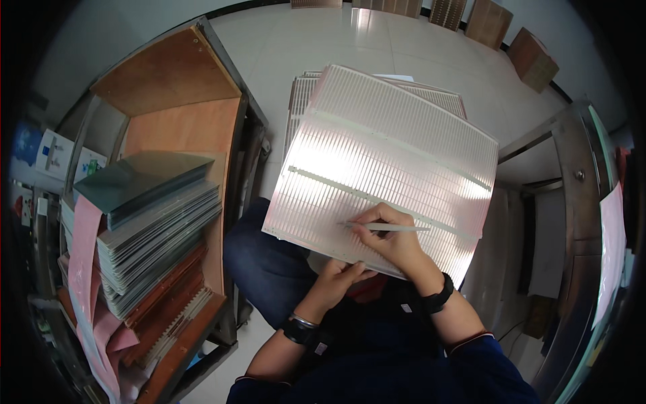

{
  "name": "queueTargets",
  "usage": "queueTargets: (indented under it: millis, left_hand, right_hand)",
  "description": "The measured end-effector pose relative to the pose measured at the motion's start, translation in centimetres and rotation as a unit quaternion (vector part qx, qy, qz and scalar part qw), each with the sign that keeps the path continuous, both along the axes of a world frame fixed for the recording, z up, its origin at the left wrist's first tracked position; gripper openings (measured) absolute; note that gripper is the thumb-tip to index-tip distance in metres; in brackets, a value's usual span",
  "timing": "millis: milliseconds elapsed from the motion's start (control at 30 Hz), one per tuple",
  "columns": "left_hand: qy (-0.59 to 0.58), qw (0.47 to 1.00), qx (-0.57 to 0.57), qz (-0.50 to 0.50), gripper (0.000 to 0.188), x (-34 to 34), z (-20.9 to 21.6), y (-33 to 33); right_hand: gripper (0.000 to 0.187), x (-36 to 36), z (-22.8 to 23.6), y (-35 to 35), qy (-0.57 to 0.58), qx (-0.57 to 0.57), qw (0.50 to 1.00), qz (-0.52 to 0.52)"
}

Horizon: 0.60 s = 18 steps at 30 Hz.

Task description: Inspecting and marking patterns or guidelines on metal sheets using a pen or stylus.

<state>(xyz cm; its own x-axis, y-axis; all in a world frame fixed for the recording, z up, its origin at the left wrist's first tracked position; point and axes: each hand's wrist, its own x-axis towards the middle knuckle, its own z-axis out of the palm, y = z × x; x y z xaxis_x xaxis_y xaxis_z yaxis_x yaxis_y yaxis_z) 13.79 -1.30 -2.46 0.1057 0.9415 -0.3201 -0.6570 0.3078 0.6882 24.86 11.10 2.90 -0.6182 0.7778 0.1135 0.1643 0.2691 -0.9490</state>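
Note:
A large pale panel [383,158] with fine parallel ribs and darker cross strips lies tilted in front of me, its near edge over my lap. My left hand [336,279] is closed on that near edge, thumb on top and the other fingers mostly hidden below. Over the panel's near half, my right hand [393,236] pinches a slim, light-coloured pen-like tool [416,228]. The tool's tip points left and is at the ribbed surface; whether it touches I cannot tell. Its exact kind is unclear.
More ribbed panels [301,101] lie beneath and behind this one. To the left, a wooden-lined rack [182,131] holds a stack of thin grey sheets [161,249], with a pink strip [84,262] hanging beside it. A metal-framed bench [582,202] stands right. Brown boxes [488,23] line the far wall.

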Motion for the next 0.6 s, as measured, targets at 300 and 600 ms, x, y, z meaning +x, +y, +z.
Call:
queueTargets:
  millis: [300, 600]
  left_hand:
    - [0.011, 1.000, -0.005, -0.019, 0.041, -0.2, 0.0, 0.2]
    - [0.013, 1.000, 0.004, -0.015, 0.039, -0.1, -0.3, 0.1]
  right_hand:
    - [0.009, 0.0, 0.2, 0.1, 0.004, 0.038, 0.999, -0.005]
    - [0.011, 0.0, -0.6, 0.1, 0.017, 0.042, 0.999, -0.025]
